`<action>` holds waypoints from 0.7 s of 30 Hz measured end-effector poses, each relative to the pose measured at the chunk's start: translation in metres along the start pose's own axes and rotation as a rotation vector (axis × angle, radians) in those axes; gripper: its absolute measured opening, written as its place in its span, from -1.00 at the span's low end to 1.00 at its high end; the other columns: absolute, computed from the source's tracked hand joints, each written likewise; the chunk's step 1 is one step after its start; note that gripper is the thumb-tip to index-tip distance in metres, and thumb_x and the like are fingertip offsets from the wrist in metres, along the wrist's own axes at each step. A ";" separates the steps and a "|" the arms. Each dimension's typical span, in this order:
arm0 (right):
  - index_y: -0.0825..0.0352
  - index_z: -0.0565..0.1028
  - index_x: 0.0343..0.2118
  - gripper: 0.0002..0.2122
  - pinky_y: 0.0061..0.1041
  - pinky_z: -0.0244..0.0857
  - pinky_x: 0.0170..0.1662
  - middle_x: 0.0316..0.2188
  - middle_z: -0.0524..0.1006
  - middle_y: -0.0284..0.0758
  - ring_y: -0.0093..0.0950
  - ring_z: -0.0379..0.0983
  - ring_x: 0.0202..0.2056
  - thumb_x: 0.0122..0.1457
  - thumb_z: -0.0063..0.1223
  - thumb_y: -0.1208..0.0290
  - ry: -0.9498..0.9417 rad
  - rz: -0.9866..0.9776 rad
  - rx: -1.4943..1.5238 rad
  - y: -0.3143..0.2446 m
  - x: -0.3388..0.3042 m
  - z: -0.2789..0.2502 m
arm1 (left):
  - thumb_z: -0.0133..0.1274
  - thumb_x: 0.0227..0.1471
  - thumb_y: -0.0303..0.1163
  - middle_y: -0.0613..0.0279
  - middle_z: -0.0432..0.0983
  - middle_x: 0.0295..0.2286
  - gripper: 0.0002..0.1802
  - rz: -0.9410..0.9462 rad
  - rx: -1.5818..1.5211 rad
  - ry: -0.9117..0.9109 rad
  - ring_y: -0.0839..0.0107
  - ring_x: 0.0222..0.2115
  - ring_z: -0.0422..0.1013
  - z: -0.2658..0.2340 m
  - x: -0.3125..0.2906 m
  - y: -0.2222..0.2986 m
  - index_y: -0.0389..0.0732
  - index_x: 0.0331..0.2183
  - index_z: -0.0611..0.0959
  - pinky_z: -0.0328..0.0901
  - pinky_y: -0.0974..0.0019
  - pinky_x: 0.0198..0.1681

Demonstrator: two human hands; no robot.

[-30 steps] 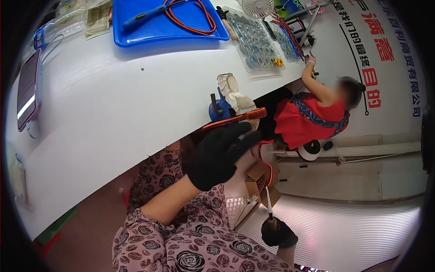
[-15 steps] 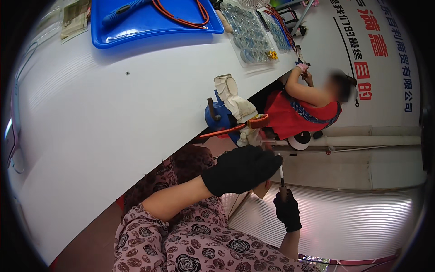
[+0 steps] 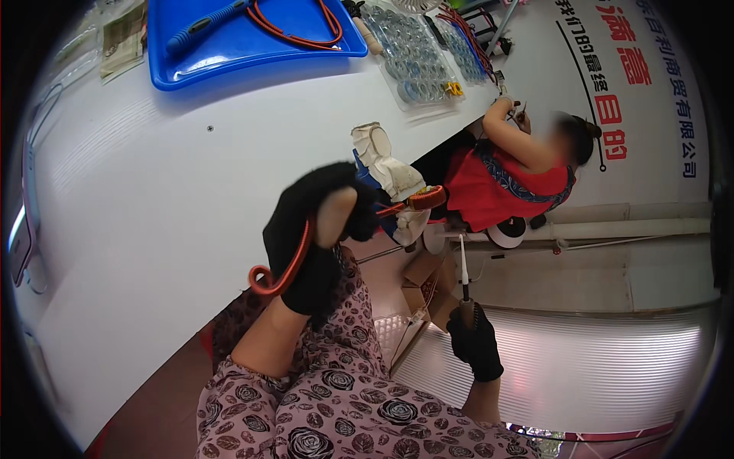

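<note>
Black-gloved, the left hand (image 3: 294, 218) is closed around a reddish-orange cord (image 3: 300, 258), whose curled end sticks out below it, near the edge of the white surface (image 3: 153, 206). Well apart from it, the right hand (image 3: 475, 343), gloved alike, is wrapped round the brown handle (image 3: 468, 311) of a slim, white-tipped tool (image 3: 464, 268). Farther back on the surface, a blue tray (image 3: 229, 65) carries another orange cord (image 3: 294, 40).

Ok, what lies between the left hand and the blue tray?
Bare white tabletop, in the head view, from left hand to blue tray; a screw head sits off leftward.
</note>
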State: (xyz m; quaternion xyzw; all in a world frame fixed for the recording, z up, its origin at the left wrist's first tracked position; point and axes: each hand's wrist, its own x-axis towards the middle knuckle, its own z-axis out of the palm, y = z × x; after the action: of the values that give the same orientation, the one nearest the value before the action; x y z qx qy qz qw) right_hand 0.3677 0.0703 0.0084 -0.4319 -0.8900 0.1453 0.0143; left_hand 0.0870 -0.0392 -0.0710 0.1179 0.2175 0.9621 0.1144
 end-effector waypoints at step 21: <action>0.35 0.40 -0.22 -0.77 -0.61 0.29 -0.37 -0.46 0.46 -0.43 -0.67 0.39 -0.41 0.03 0.09 0.49 -0.290 0.086 0.192 -0.037 0.028 -0.012 | 0.02 0.04 -0.33 0.31 0.42 -0.59 -0.67 -0.395 0.145 0.030 0.62 -0.65 0.29 0.009 0.075 -0.008 -0.30 -0.16 0.53 0.18 0.53 -0.63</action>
State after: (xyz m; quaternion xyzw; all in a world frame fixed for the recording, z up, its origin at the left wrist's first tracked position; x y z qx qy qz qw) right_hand 0.3235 0.0734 0.0268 -0.4405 -0.8456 0.2910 -0.0793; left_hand 0.0201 -0.0083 -0.0531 0.0667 0.3067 0.9046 0.2886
